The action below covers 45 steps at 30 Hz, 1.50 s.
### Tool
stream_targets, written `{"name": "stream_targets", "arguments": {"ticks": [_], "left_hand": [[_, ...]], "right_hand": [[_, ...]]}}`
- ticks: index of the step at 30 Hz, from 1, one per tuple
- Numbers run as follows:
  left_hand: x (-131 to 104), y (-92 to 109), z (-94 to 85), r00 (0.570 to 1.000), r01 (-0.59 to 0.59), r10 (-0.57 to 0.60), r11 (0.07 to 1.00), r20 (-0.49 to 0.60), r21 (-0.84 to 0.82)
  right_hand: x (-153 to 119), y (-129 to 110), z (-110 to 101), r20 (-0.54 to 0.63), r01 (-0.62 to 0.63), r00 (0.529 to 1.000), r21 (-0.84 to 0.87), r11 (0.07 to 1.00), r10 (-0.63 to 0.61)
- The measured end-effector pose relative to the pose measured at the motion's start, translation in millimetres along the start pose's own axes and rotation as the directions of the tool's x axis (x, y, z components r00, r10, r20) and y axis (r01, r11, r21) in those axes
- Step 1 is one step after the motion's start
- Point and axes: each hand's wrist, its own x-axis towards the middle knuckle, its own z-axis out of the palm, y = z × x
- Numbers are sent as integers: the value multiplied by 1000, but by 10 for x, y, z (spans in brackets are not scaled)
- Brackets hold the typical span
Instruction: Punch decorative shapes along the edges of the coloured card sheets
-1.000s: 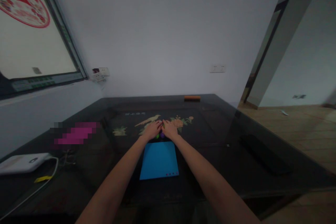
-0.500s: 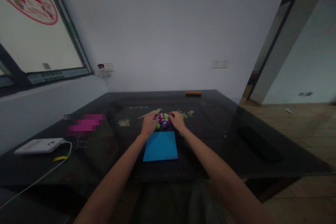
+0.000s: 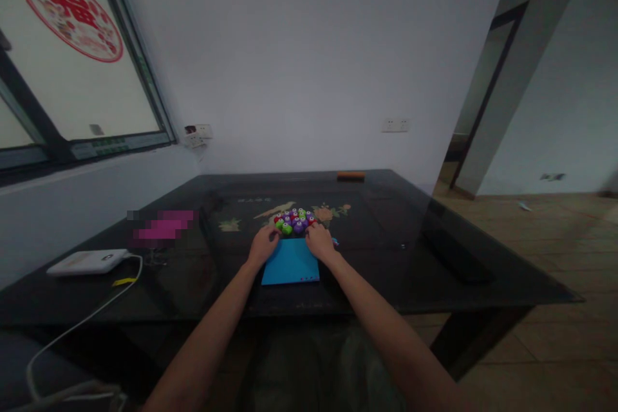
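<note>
Small round balls with eye-like spots (image 3: 295,221), in purple, green and red, lie bunched on the dark table. A flat blue board (image 3: 291,264) lies just in front of them, with a row of small dark marks at its near right corner. My left hand (image 3: 264,244) rests at the board's far left corner, fingers curved and apart beside the green balls. Over the far right corner is my right hand (image 3: 319,241), its loosely bent fingers beside the purple and red balls. Neither hand visibly grips anything; whether the fingertips touch the balls is too small to tell.
A white device (image 3: 89,262) with a cable lies at the table's left, near a pixelated pink item (image 3: 164,225). An orange-brown bar (image 3: 351,176) sits at the back edge. A long black object (image 3: 456,257) lies on the right. A wall stands behind the table (image 3: 386,277).
Both hands have drawn back from the sides of the balls towards the blue board's far corners. More of the balls now show, spread wider. The camera view has shifted slightly.
</note>
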Motion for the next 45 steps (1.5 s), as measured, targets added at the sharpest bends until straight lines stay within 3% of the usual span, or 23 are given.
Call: {"name": "stream_targets", "arguments": {"ticks": [7,16,45], "left_hand": [[0,22,12,992,-58,48,995,116,81],[13,5,42,983,-96,86,994,162,56],[10,-2,36,982,-75,65,996,176,49]], "right_hand": [[-41,-36,75,-2,44,999,-48,998,-44],[-97,-52,69,-22,109,994,-57,992,-110],[-153,-86,114,-26,115,993,-66,991,-117]]}}
